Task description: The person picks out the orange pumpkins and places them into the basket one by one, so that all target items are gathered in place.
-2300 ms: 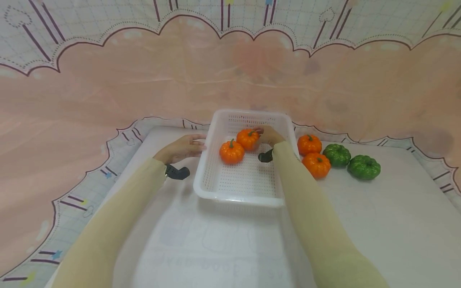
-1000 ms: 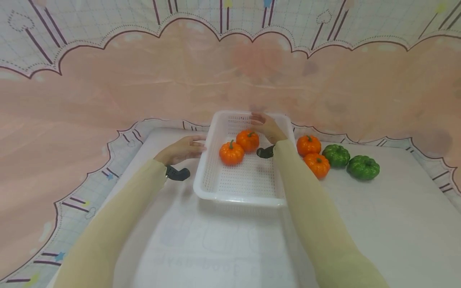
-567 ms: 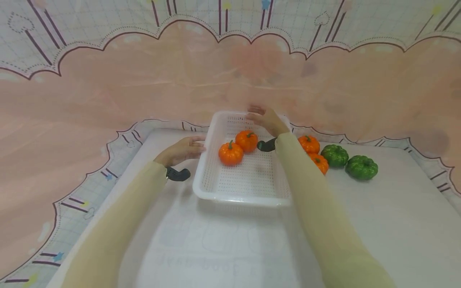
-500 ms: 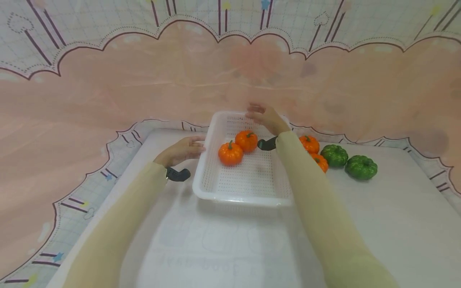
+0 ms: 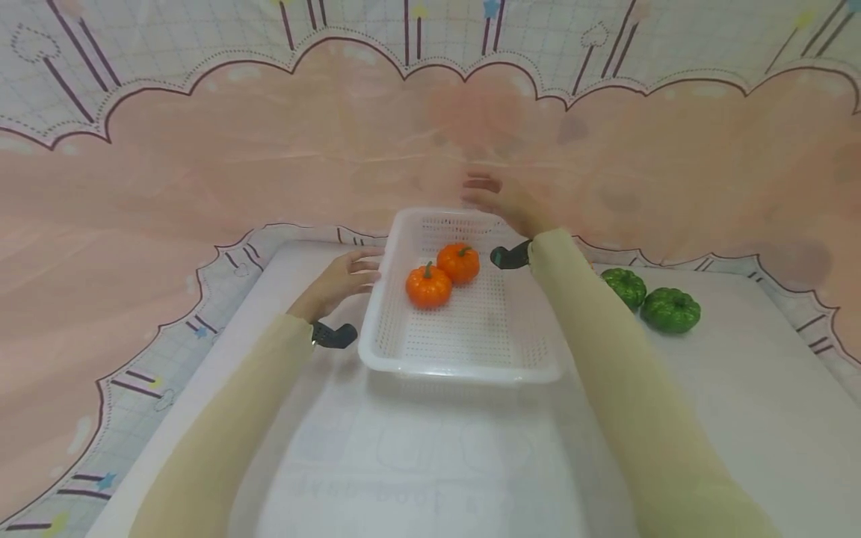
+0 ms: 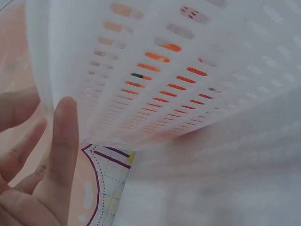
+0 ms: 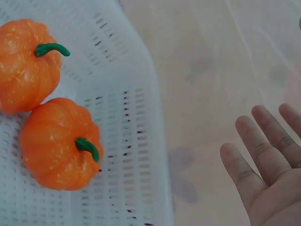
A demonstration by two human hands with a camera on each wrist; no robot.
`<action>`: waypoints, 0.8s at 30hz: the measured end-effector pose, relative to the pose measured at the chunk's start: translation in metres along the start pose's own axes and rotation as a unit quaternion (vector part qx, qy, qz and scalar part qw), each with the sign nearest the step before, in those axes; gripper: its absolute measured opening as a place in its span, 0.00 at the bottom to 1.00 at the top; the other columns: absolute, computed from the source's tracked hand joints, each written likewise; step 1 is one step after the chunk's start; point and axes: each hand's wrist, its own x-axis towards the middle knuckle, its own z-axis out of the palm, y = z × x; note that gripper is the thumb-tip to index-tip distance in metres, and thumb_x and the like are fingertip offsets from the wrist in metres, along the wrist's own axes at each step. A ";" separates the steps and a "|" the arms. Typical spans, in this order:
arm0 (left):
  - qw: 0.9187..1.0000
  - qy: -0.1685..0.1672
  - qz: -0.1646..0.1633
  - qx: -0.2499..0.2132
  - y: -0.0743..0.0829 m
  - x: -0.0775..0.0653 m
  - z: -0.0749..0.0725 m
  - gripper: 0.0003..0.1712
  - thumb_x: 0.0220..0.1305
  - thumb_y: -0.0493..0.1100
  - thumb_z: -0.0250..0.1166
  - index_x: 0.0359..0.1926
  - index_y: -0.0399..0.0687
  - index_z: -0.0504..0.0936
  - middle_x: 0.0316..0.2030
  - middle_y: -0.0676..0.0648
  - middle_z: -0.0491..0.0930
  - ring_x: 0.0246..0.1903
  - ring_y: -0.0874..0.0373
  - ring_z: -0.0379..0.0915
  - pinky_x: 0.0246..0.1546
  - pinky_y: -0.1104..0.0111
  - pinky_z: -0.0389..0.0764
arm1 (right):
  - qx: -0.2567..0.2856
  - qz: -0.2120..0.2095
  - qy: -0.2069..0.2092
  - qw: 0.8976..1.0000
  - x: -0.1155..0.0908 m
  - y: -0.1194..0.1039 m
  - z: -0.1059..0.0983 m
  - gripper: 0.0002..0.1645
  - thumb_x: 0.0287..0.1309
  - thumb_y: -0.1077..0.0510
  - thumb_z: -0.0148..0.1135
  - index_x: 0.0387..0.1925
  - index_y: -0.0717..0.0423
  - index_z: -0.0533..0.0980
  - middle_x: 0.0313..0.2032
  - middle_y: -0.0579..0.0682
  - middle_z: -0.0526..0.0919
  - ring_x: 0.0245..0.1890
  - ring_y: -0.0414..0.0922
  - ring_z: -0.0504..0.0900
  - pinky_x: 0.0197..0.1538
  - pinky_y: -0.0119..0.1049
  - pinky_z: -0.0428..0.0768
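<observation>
A white perforated plastic basket (image 5: 464,370) stands on the table with two small orange toy pumpkins (image 5: 428,287) inside, side by side toward its left. Both pumpkins have green stems; the right wrist view shows the rear pumpkin (image 7: 61,146) closer to the basket's wall. At the basket's left side is my left hand (image 5: 339,282), fingers extended and spread, fingertips right at the rim. In the left wrist view one fingertip (image 6: 66,110) overlaps the outer wall. My right hand (image 5: 504,198) hovers above and behind the far rim, fingers extended and apart, holding nothing.
Two green toy pumpkins (image 5: 670,311) lie on the white table (image 5: 403,463) right of my right sleeve (image 5: 625,373), which hides nearly all of the orange ones there. A printed cloth (image 5: 303,172) hangs behind the table.
My right hand has left the rear pumpkin in the basket and risen backward past the far rim. Its sleeve has shifted right, covering the orange pumpkins outside. My left hand stays at the rim.
</observation>
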 end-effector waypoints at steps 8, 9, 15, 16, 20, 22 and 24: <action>0.999 0.027 0.040 0.004 -0.004 0.000 0.005 0.29 0.64 0.39 0.59 0.65 0.42 0.63 0.65 0.36 0.64 0.64 0.41 0.62 0.62 0.48 0.69 | 0.022 -0.011 -0.026 0.999 -0.001 0.008 -0.018 0.40 0.60 0.46 0.58 0.70 0.46 0.56 0.70 0.46 0.61 0.69 0.44 0.62 0.72 0.47 0.61; 0.999 0.028 0.042 0.004 -0.005 0.000 0.005 0.29 0.64 0.39 0.59 0.65 0.41 0.64 0.65 0.36 0.64 0.64 0.41 0.62 0.63 0.48 0.68 | 0.023 -0.012 -0.028 0.999 -0.003 0.008 -0.020 0.40 0.61 0.47 0.58 0.70 0.47 0.55 0.70 0.46 0.61 0.69 0.45 0.62 0.72 0.47 0.60; 0.999 0.029 0.034 0.018 -0.005 -0.001 0.006 0.29 0.65 0.41 0.59 0.66 0.43 0.64 0.65 0.37 0.64 0.65 0.41 0.61 0.67 0.46 0.61 | -0.014 -0.019 -0.028 0.999 -0.019 0.004 -0.031 0.38 0.62 0.45 0.56 0.70 0.47 0.55 0.70 0.46 0.61 0.69 0.46 0.61 0.72 0.48 0.59; 0.999 0.027 0.031 0.022 -0.005 -0.001 0.006 0.29 0.65 0.42 0.59 0.66 0.43 0.64 0.66 0.37 0.64 0.65 0.41 0.61 0.67 0.45 0.61 | -0.021 -0.020 -0.026 0.999 -0.022 0.004 -0.032 0.38 0.62 0.45 0.55 0.70 0.47 0.55 0.70 0.46 0.61 0.69 0.46 0.61 0.72 0.48 0.59; 0.999 0.018 0.022 0.030 -0.004 -0.002 0.005 0.30 0.66 0.41 0.58 0.67 0.45 0.63 0.65 0.36 0.65 0.65 0.40 0.62 0.67 0.45 0.59 | -0.009 -0.027 -0.016 0.999 -0.032 0.006 -0.040 0.38 0.62 0.46 0.57 0.70 0.48 0.56 0.69 0.47 0.62 0.69 0.45 0.61 0.72 0.47 0.60; 0.999 0.012 0.020 0.030 -0.004 -0.003 0.005 0.30 0.66 0.41 0.58 0.68 0.45 0.62 0.65 0.36 0.65 0.65 0.40 0.62 0.67 0.45 0.60 | 0.004 -0.029 -0.015 0.999 -0.037 0.008 -0.043 0.38 0.61 0.47 0.58 0.70 0.49 0.56 0.68 0.48 0.63 0.69 0.46 0.62 0.72 0.47 0.60; 0.999 0.010 0.017 0.029 -0.003 -0.003 0.005 0.31 0.66 0.40 0.57 0.68 0.45 0.61 0.65 0.35 0.65 0.65 0.40 0.62 0.67 0.45 0.60 | -0.001 -0.027 -0.018 0.999 -0.042 0.009 -0.047 0.39 0.61 0.45 0.57 0.70 0.48 0.55 0.69 0.48 0.63 0.69 0.46 0.62 0.72 0.48 0.60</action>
